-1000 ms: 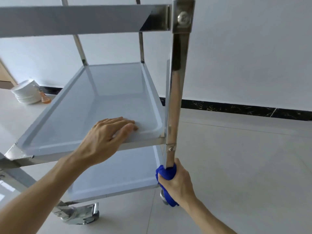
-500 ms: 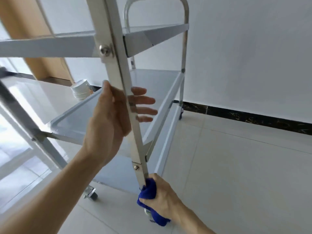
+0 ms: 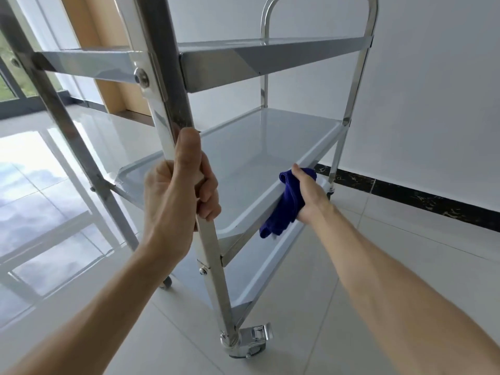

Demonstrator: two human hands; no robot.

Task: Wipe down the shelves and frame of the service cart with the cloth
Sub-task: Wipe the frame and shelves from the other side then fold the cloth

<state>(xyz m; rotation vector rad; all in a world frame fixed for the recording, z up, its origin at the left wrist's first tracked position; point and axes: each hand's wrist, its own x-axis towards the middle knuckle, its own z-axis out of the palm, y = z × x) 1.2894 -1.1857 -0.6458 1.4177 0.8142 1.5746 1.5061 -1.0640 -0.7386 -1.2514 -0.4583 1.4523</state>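
Note:
A steel service cart point(image 3: 351, 77) with three grey shelves stands on castors right in front of me. My left hand point(image 3: 178, 196) grips the near upright post point(image 3: 211, 253) at the height of the middle shelf point(image 3: 257, 150), thumb up along the post. My right hand point(image 3: 305, 196) holds a dark blue cloth point(image 3: 284, 209) against the right side rail of the middle shelf, about halfway along it. Part of the cloth hangs below the rail.
A braked castor point(image 3: 249, 345) sits under the near post on the pale tiled floor. A white wall with a black skirting strip point(image 3: 419, 196) runs behind the cart on the right. A wooden door frame point(image 3: 89, 50) and a glass door stand at the left.
My right hand has lifted the cloth from the foot of the near post up to the middle shelf's side rail. My left hand has closed round the post. The view has swung left and down.

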